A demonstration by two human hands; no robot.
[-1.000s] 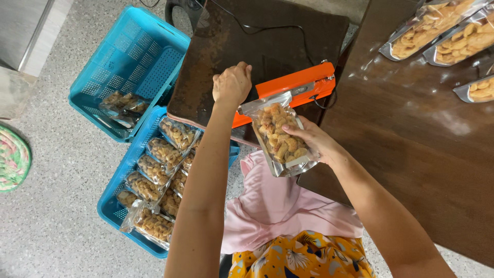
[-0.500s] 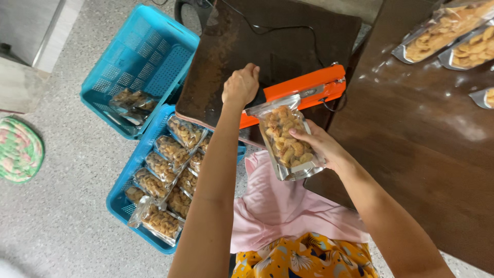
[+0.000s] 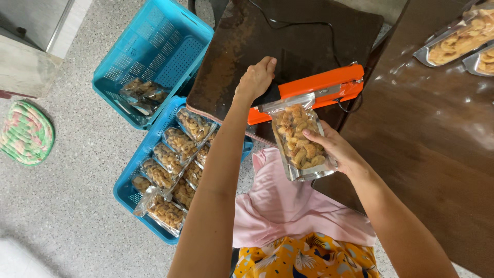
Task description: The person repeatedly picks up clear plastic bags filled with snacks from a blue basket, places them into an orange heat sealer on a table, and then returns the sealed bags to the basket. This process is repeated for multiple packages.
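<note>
The left hand (image 3: pixel 256 80) presses down on the orange sealer (image 3: pixel 309 92) at the dark table's (image 3: pixel 231 56) front edge, fingers curled over its handle. The right hand (image 3: pixel 334 149) grips the snack bag (image 3: pixel 298 139), its top tucked in the sealer so it closes.

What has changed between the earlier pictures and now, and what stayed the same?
Little has changed. The left hand stays on the handle of the orange sealer, pressing its arm down. The right hand still holds the clear snack pouch with its top edge in the sealer. Nothing was picked up or released. The blue baskets with packed pouches stayed in place; only the camera shifted slightly.
</note>
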